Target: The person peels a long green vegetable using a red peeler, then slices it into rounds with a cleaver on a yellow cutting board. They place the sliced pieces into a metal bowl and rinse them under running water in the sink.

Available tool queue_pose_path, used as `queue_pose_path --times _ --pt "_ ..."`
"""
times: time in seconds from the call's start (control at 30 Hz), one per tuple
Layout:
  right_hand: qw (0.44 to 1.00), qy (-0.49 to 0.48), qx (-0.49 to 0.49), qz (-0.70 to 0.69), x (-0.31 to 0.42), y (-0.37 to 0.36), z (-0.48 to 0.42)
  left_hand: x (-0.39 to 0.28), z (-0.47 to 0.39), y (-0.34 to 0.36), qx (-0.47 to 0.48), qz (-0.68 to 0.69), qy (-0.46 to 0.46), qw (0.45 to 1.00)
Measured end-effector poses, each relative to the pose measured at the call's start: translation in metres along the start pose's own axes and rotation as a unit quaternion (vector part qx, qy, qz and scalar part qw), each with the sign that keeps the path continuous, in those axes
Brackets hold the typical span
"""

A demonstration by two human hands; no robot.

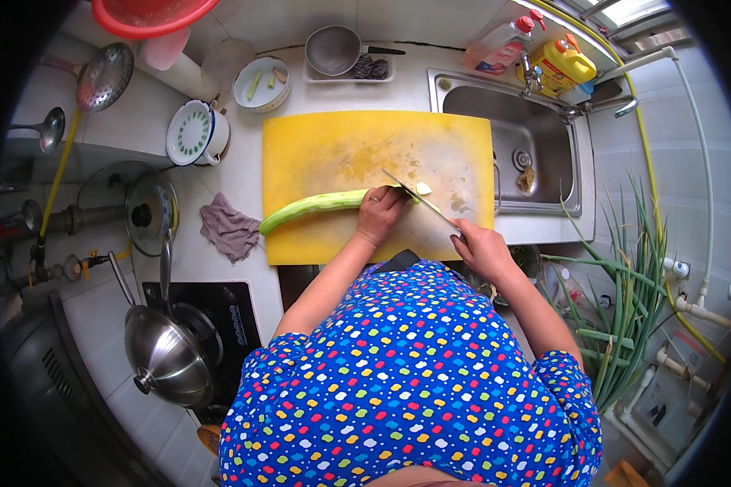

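A long, pale green gourd [317, 204] lies across the yellow cutting board [317, 140], its far-left tip at the board's left edge. My left hand [382, 214] grips it close to its right end, fingers curled beside the blade. In my right hand [480, 246] is the handle of a kitchen knife [429, 207], whose thin blade slants up and left across the gourd's right end. Cut pieces of gourd [423, 188] lie by the blade, partly hidden behind it. Damp stains mark the board.
A steel sink [539, 115] adjoins the board's right side. Left of the board lie a crumpled cloth [228, 228] and an enamel pot [218, 135]. Behind it stand a bowl [262, 100] and a sieve or small pan [333, 50]. A lidded wok [167, 356] sits at lower left, spring onions [630, 286] at right.
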State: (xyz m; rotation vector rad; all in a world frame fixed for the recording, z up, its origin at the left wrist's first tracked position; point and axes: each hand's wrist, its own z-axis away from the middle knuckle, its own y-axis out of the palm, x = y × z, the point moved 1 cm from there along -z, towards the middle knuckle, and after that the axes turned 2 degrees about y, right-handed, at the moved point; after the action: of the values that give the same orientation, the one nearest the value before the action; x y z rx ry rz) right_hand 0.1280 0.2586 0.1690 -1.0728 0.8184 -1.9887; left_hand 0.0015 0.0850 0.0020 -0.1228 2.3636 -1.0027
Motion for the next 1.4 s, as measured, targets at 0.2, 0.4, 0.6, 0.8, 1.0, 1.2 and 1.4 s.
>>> queue_pose_path --times 0.2,0.4,0.6,0.8,1.0,1.2,1.4 --pt "1.000 -0.019 -0.005 -0.011 -0.005 0.021 -0.025 -0.001 -0.002 -0.002 0.005 -0.015 0.003 1.000" --pt "0.999 -0.016 -0.018 -0.037 -0.015 0.034 -0.041 0.000 -0.002 -0.006 0.005 -0.008 0.010 1.000" --pt "0.998 -0.038 -0.032 -0.026 -0.012 0.009 -0.006 0.003 -0.002 -0.004 0.001 0.011 0.008 1.000" --pt "1.000 0.009 0.007 -0.004 -0.008 0.002 -0.001 0.003 -0.002 -0.004 -0.005 0.012 0.012 1.000" --pt "0.999 -0.026 -0.021 0.005 -0.004 0.003 0.002 0.005 0.001 -0.002 0.004 -0.002 0.018 1.000" --pt "1.000 0.002 0.006 -0.024 -0.006 0.023 -0.022 0.004 0.000 -0.004 0.001 -0.019 0.022 1.000" --pt "0.999 -0.024 -0.011 -0.043 -0.018 0.032 -0.034 0.000 -0.004 -0.007 0.000 -0.001 0.021 1.000"
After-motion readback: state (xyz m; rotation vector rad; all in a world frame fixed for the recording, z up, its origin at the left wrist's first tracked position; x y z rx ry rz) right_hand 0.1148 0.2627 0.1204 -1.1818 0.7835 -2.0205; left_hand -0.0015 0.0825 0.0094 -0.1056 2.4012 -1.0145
